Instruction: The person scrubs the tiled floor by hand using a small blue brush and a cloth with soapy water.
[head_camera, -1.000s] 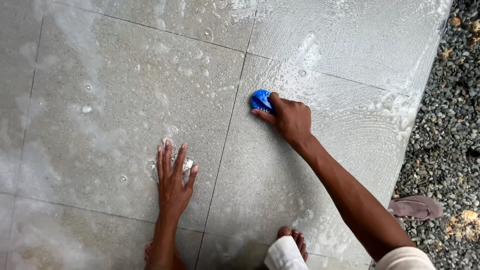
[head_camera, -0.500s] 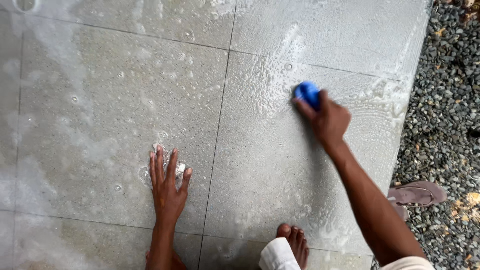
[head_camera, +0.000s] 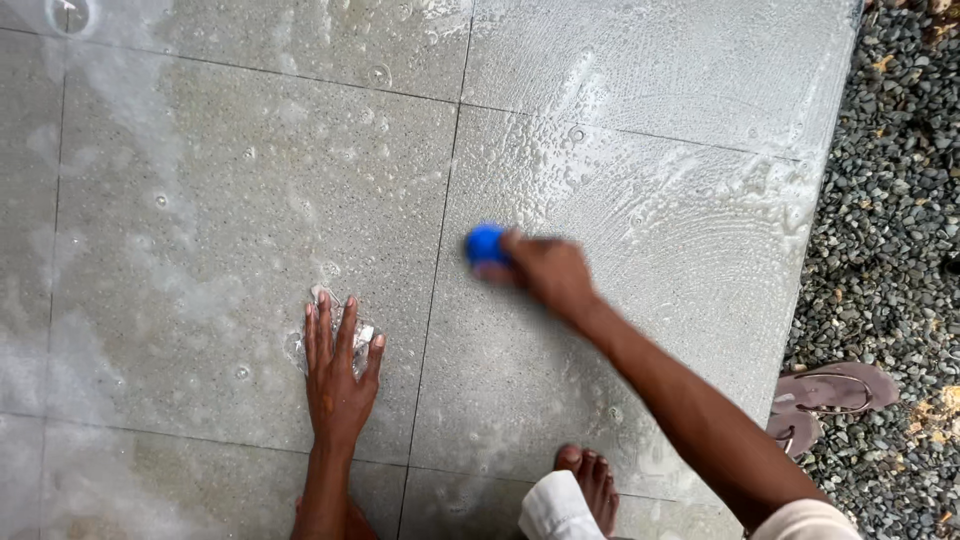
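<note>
On the wet paving: a person crouches over grey stone slabs (head_camera: 250, 200), square-cut and speckled, filmed with soapy water and bubbles.
Right hand (head_camera: 548, 272): fingers closed around a small blue scrubber (head_camera: 486, 244), pressed to the slab just right of a joint line; hand and scrubber are blurred.
Left hand (head_camera: 338, 372): flat, fingers spread wide, palm down on the slab, with foam and something pale and crumpled under the fingertips (what it is, I cannot tell).
Bare foot (head_camera: 590, 478): toes on the slab at the bottom edge, beside a white trouser cuff.
Edge: loose grey gravel (head_camera: 890, 230) borders the slabs at right; a brown sandal (head_camera: 825, 395) lies on it.
Risk: the suds likely make the smooth stone slick, so the bracing palm or bare toes could slide; the wet scrubber could slip from the grip.
</note>
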